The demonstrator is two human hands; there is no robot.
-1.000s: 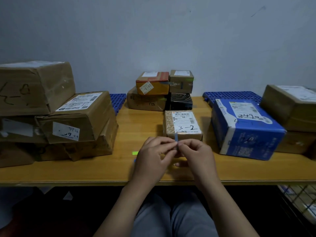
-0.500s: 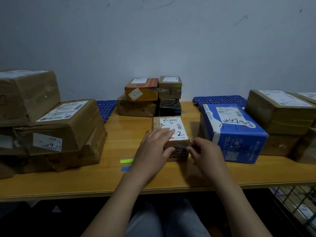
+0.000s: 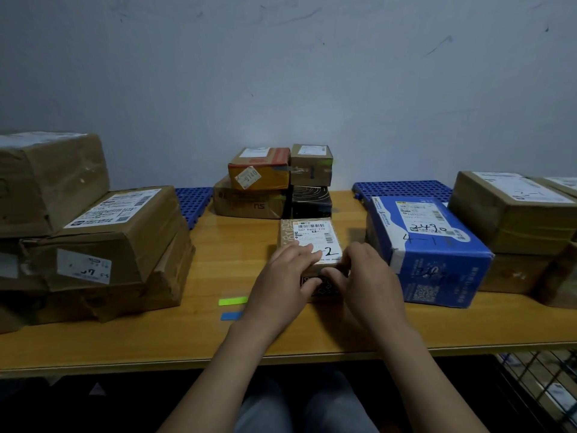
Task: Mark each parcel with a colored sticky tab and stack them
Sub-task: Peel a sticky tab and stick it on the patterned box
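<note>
A small brown parcel with a white label marked "-2" lies at the middle of the wooden table. My left hand lies flat on its top, thumb against its front face. My right hand curls its fingers onto the parcel's near right edge. Whatever is under those fingertips is hidden. A green sticky tab and a blue sticky tab lie on the table just left of my left hand. Behind the parcel stands a stack of small parcels by the wall.
Big brown boxes are piled on the left. A blue box sits right of the small parcel, with more brown boxes beyond it. Blue perforated mats lie at the back. A wire basket is below the table's right end.
One second ago both hands pinched a blue tab in front of the parcel. They have since moved onto the parcel, left on top, right closing in on the front edge.
</note>
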